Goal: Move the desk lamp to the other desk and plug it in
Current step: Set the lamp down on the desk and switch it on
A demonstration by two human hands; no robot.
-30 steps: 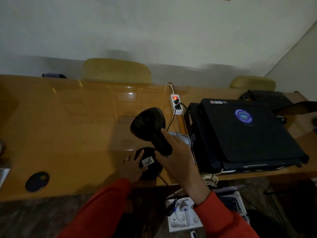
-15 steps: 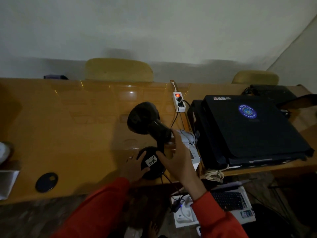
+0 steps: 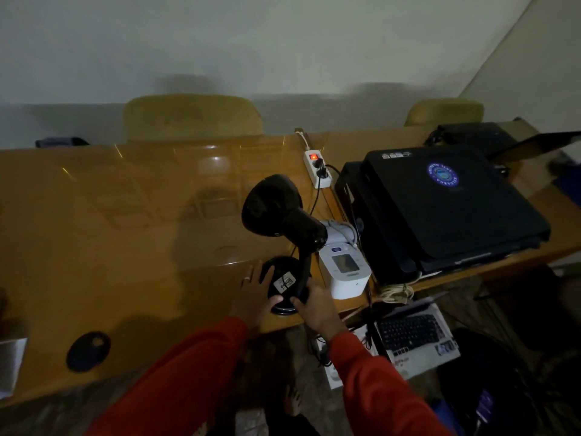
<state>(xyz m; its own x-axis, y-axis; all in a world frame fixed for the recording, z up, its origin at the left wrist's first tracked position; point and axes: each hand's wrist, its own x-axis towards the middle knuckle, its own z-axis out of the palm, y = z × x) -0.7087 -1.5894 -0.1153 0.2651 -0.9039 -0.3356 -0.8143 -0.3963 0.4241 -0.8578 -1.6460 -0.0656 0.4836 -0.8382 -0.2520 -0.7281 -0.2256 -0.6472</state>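
A black desk lamp (image 3: pixel 276 212) stands near the front edge of the wooden desk (image 3: pixel 125 234), its shade tilted up and left. Its round base (image 3: pixel 283 278) carries a white label. My left hand (image 3: pixel 256 294) lies on the left side of the base, thumb on its front rim. My right hand (image 3: pixel 314 305) grips the base's right side at the foot of the stem. A black cord runs from a plug in the white power strip (image 3: pixel 317 169), whose red switch glows, towards the lamp.
A white blood pressure monitor (image 3: pixel 344 272) sits just right of the lamp. Black laptops (image 3: pixel 446 209) are stacked further right. A dark round disc (image 3: pixel 88 350) lies front left. Two yellow chair backs (image 3: pixel 191 118) stand behind the desk. An open laptop (image 3: pixel 415 338) is on the floor.
My right hand let go of the lamp's neck and dropped to the base. The lamp stands upright on the desk; the left hand stayed at the base.
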